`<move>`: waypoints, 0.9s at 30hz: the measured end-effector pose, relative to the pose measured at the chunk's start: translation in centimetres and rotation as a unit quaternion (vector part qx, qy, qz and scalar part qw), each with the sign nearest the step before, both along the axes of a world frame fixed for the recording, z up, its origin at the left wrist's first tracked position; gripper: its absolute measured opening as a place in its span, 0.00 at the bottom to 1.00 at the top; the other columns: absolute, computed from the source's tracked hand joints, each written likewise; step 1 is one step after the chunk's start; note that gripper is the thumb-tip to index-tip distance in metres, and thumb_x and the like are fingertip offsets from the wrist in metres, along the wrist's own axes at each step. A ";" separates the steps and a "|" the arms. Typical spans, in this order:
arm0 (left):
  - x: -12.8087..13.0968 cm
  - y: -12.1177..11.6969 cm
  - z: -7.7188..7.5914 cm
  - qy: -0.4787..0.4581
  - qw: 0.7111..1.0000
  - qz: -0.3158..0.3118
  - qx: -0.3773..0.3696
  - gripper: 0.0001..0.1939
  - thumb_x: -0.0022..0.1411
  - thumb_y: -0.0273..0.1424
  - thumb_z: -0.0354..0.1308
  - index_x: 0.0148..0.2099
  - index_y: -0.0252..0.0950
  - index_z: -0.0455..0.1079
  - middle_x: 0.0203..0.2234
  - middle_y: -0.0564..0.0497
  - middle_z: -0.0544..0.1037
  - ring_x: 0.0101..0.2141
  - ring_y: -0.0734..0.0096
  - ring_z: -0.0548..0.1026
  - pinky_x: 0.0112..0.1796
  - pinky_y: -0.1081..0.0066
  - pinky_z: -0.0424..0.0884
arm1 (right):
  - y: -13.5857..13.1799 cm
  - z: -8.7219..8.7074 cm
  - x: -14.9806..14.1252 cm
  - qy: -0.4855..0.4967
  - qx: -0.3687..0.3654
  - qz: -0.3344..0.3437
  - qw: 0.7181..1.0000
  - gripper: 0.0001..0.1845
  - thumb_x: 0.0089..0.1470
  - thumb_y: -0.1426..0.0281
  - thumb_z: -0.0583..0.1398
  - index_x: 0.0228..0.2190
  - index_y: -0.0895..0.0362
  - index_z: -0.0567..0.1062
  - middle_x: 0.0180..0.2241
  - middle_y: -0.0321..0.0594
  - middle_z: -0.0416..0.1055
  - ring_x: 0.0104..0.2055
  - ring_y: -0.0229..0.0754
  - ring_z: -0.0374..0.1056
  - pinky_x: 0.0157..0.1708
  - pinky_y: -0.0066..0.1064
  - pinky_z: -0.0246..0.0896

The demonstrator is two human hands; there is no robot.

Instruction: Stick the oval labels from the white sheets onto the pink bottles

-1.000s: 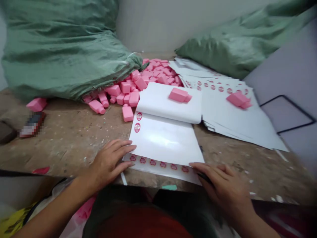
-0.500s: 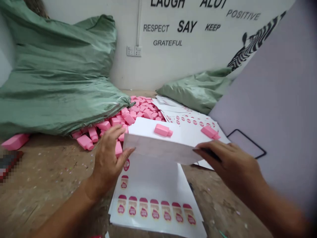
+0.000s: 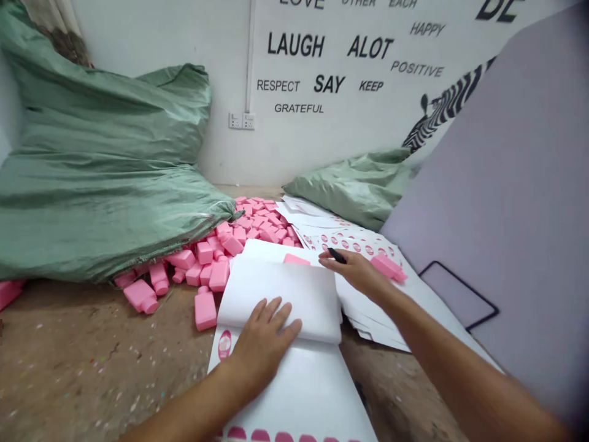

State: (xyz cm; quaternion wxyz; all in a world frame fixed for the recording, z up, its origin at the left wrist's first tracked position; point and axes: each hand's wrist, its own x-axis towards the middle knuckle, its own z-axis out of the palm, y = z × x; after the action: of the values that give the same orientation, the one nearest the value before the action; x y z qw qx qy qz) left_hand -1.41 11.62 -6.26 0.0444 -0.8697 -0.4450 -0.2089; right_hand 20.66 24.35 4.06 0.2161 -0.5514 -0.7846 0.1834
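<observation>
My left hand [image 3: 267, 341] lies flat, fingers spread, on the folded-back white backing sheet [image 3: 285, 294] of a sticker pad [image 3: 299, 387]. My right hand [image 3: 356, 270] reaches forward over the far edge of the fold, closed round a thin black object [image 3: 337, 256], next to a pink bottle [image 3: 296, 259] lying on the pad. Another pink bottle [image 3: 389, 267] rests on the stack of label sheets [image 3: 368, 245] at the right. A row of pink stickers [image 3: 285, 436] shows at the bottom edge of the pad.
A heap of pink bottles [image 3: 248, 230] spills from a large green sack [image 3: 101, 178] on the left. A smaller green sack [image 3: 354, 184] lies at the back right. A pale purple board [image 3: 506, 202] leans at the right. The brown table [image 3: 92, 368] is speckled with scraps.
The lifted sheet has been folded over and pressed down onto the pad. My left hand moved onto the fold; my right hand reached forward. The view has tilted upward.
</observation>
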 end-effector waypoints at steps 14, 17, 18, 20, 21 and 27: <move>-1.4 2.8 -1.0 0.020 0.994 -0.009 0.105 0.28 0.64 0.23 0.52 0.65 0.47 0.61 0.61 0.42 0.68 0.62 0.47 0.62 0.60 0.44 0.56 | 1.8 -1.9 -5.1 -0.037 -0.022 0.152 0.988 0.24 0.52 0.63 0.68 0.51 0.51 0.75 0.49 0.41 0.75 0.49 0.51 0.72 0.50 0.40 0.67; -1.3 3.1 -1.5 -0.036 0.999 -0.030 0.025 0.24 0.65 0.27 0.51 0.62 0.46 0.65 0.56 0.41 0.73 0.58 0.47 0.67 0.58 0.44 0.60 | -0.2 -2.1 -6.5 -0.048 0.012 0.132 0.990 0.32 0.49 0.56 0.68 0.55 0.51 0.72 0.47 0.43 0.77 0.48 0.58 0.72 0.47 0.43 0.68; -1.3 3.2 -1.7 -0.051 0.998 -0.032 0.011 0.23 0.65 0.27 0.51 0.61 0.46 0.67 0.55 0.42 0.74 0.57 0.47 0.68 0.57 0.44 0.61 | -0.7 -2.3 -7.2 -0.049 0.025 0.124 0.991 0.32 0.51 0.54 0.66 0.55 0.52 0.72 0.46 0.43 0.77 0.48 0.58 0.72 0.46 0.43 0.68; -1.3 3.3 -1.9 -0.058 0.998 -0.033 0.000 0.21 0.65 0.29 0.52 0.60 0.45 0.68 0.53 0.42 0.75 0.56 0.48 0.69 0.58 0.44 0.61 | -1.1 -2.7 -8.5 -0.049 0.047 0.108 0.992 0.27 0.57 0.54 0.62 0.53 0.54 0.73 0.44 0.43 0.76 0.46 0.53 0.72 0.46 0.43 0.68; -1.3 3.4 -1.9 -0.055 0.998 -0.032 0.000 0.21 0.65 0.29 0.53 0.59 0.45 0.68 0.53 0.43 0.75 0.56 0.48 0.69 0.58 0.44 0.60 | -0.9 -2.8 -9.0 -0.048 0.054 0.100 0.992 0.23 0.59 0.55 0.61 0.51 0.55 0.73 0.44 0.43 0.76 0.45 0.49 0.72 0.45 0.42 0.68; -1.4 4.4 0.8 0.051 0.997 -0.030 -0.046 0.24 0.69 0.36 0.50 0.66 0.48 0.59 0.65 0.44 0.62 0.64 0.46 0.58 0.61 0.42 0.53 | 1.8 -0.2 -6.6 -0.009 0.094 -0.042 0.995 0.18 0.54 0.56 0.65 0.43 0.52 0.76 0.38 0.41 0.78 0.38 0.49 0.74 0.38 0.38 0.68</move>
State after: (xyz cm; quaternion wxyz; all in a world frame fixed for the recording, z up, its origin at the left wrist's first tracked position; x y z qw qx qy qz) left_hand -2.83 16.04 -5.46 0.0207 -0.8936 -0.4246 -0.1443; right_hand 14.06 26.14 3.85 0.2673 -0.5626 -0.7766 0.0950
